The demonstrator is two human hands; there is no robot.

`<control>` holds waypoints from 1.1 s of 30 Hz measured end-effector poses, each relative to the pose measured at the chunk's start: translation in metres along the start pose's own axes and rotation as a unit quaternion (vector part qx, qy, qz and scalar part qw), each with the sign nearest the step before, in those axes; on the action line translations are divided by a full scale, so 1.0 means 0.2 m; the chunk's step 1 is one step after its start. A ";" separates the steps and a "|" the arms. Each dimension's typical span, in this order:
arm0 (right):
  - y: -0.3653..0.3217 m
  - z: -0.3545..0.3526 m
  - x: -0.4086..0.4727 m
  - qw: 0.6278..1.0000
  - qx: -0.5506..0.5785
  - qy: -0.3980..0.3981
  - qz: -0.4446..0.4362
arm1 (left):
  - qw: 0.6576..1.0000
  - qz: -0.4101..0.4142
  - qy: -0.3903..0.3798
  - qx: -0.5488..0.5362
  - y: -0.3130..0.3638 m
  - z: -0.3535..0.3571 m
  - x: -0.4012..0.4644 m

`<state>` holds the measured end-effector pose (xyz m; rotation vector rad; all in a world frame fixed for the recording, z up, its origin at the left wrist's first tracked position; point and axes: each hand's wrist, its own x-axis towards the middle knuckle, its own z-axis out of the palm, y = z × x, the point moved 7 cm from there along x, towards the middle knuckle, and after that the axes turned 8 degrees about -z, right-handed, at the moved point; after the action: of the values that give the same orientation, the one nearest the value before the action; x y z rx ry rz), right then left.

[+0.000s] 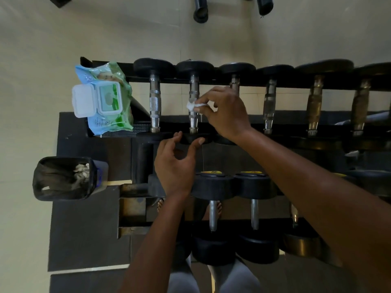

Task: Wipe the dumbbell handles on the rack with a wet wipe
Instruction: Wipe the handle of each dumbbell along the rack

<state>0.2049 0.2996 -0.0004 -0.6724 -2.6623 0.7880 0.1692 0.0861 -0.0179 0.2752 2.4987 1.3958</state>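
Observation:
A black rack [296,85] carries a top row of several dumbbells with metal handles. My right hand [226,113] pinches a crumpled white wet wipe [193,105] against the second handle from the left [194,89]. My left hand [175,163] hovers just below that dumbbell's near black head [195,139], fingers spread and curled, holding nothing. The leftmost handle [155,102] is shiny and knurled. Handles further right [314,104] look duller and brownish.
A wet-wipe pack [103,100] with its lid flipped open lies on the rack's left end. A black-lined bin [63,178] holding used wipes stands on the floor to the left. A lower row of dumbbells [213,187] sits under my arms.

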 end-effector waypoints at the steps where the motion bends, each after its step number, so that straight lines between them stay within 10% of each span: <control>1: -0.01 0.00 -0.02 1.000 -0.001 -0.021 -0.009 | 1.000 0.003 0.000 0.004 0.01 0.00 0.00; 6: -0.10 0.05 -0.10 0.990 -0.013 -0.129 -0.045 | 0.999 0.008 0.011 0.044 0.01 -0.01 -0.01; 20: 0.07 0.09 -0.10 0.952 0.061 -0.157 0.256 | 0.998 0.007 0.023 0.064 0.03 -0.02 0.00; 33: 0.11 0.12 0.02 0.819 0.352 0.059 0.449 | 0.997 0.011 0.024 0.066 0.01 -0.01 0.00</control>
<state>0.2002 0.3075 -0.0329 -1.6594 -1.5887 1.7385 0.1696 0.0862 -0.0148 0.3002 2.6409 1.2609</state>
